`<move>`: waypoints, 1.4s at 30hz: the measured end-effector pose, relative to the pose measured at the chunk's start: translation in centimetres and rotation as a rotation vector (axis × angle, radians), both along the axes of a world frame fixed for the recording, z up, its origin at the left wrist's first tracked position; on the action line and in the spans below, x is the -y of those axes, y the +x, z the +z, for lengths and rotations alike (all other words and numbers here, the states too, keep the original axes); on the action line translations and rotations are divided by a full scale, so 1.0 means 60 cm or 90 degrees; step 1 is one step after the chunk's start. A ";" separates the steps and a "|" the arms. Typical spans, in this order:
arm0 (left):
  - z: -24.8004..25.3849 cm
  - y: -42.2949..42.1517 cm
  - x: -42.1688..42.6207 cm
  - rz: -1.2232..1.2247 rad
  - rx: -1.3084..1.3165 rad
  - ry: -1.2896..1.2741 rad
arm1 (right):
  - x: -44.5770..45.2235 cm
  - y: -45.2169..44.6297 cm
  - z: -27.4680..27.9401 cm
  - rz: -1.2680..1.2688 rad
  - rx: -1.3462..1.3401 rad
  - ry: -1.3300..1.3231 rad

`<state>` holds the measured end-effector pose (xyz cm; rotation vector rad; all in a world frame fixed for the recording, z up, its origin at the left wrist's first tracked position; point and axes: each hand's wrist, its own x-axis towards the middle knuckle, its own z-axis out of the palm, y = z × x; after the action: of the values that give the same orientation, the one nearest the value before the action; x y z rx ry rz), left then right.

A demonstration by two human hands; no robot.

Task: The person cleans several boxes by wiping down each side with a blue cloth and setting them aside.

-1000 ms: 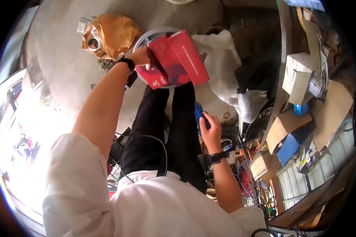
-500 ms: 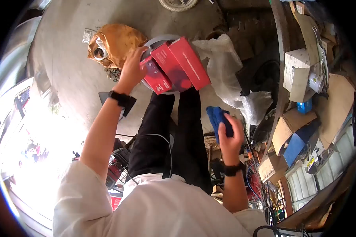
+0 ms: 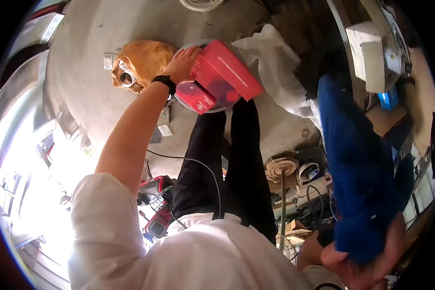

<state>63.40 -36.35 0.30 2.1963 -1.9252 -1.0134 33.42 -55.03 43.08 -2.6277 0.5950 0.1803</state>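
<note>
My left hand [image 3: 182, 65] rests at the upper left of a group of red cardboard boxes, its fingers stretched out and touching them. The largest red box [image 3: 234, 72] lies slanted beside a smaller red box [image 3: 195, 96]. Beneath them shows part of a pale round thing; I cannot tell whether it is a tub or a stool. Close to the camera at the lower right, my right hand [image 3: 367, 263] is closed on a blue cloth [image 3: 355, 164], which hangs stretched out and slightly blurred.
A crumpled brown bag [image 3: 147, 60] with a white cup-like item stands left of the boxes. Bubble wrap [image 3: 270, 67] lies to their right. An opened white carton [image 3: 367, 58] and other cardboard fill the right side. A rusty disc [image 3: 281, 166] sits near my legs.
My right hand has moved down and right, closer to the camera, and the bunched blue cloth is now spread out long. The left hand has shifted up along the red boxes.
</note>
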 end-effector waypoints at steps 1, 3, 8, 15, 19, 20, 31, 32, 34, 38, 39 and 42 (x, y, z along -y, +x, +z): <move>-0.002 -0.002 0.000 0.000 -0.001 -0.010 | 0.000 -0.007 0.013 -0.033 -0.035 0.005; -0.003 0.001 0.003 0.001 -0.001 -0.036 | -0.003 -0.017 0.043 -0.109 -0.106 0.017; 0.028 0.027 0.022 -0.136 -0.019 0.060 | -0.016 -0.052 0.024 -0.059 0.028 0.068; 0.117 0.010 0.034 -0.336 0.105 -0.015 | -0.062 -0.114 -0.097 -0.125 0.066 0.033; 0.113 -0.017 0.012 -0.362 0.200 -0.085 | -0.067 -0.124 -0.146 -0.149 0.065 0.092; 0.117 -0.028 0.016 -0.397 0.243 -0.056 | -0.067 -0.124 -0.150 -0.153 0.061 0.116; 0.219 -0.048 0.030 -0.365 0.202 0.140 | -0.088 -0.151 -0.167 -0.245 0.122 0.212; 0.260 -0.047 0.024 -0.336 0.175 0.150 | -0.090 -0.155 -0.176 -0.270 0.157 0.222; 0.337 -0.035 -0.008 -0.293 0.123 0.005 | -0.091 -0.162 -0.179 -0.357 0.144 0.306; 0.514 -0.064 -0.058 -0.171 0.068 -0.247 | -0.076 -0.162 -0.193 -0.577 0.112 0.695; 0.553 -0.083 -0.068 -0.110 0.061 -0.286 | -0.073 -0.155 -0.186 -0.587 0.130 0.844; 0.644 -0.132 -0.063 -0.059 0.045 -0.481 | -0.062 -0.119 -0.097 -0.523 0.150 1.137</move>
<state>55.49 -32.57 38.92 1.7237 -1.9934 -0.1397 26.30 -51.29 37.26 -0.5996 0.7843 0.0578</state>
